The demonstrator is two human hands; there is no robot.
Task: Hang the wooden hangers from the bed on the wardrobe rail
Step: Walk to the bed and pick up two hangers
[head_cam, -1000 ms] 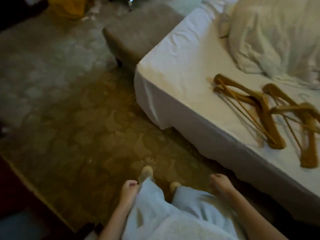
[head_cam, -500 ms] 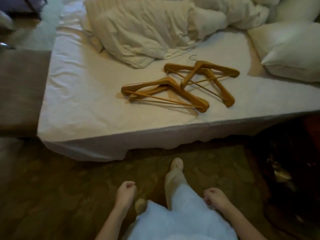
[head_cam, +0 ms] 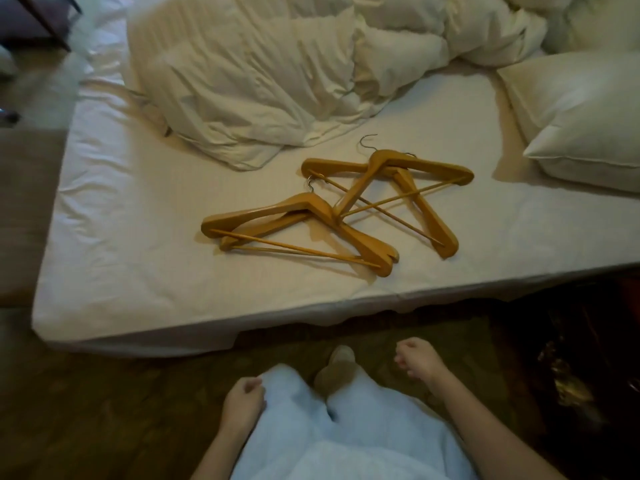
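Several wooden hangers with metal hooks lie on the white bed (head_cam: 138,271). A stacked pair (head_cam: 304,216) sits nearer the bed's front edge; a crossed pair (head_cam: 408,168) lies just behind and to the right, overlapping it. My left hand (head_cam: 242,400) hangs low beside my left leg, fingers curled, holding nothing. My right hand (head_cam: 419,362) is a little higher and further forward, also loosely closed and empty. Both hands are well short of the bed edge. No wardrobe rail is in view.
A crumpled white duvet (head_cam: 277,74) fills the back of the bed and a pillow (head_cam: 581,119) lies at the right. A grey bench (head_cam: 24,209) stands at the bed's left end. Patterned carpet (head_cam: 121,410) runs under my feet; dark furniture (head_cam: 588,358) stands at the right.
My view has swung right from the carpet and bed corner to face the bed squarely, and I have stepped closer. The right hand has risen slightly; the hangers have not moved.
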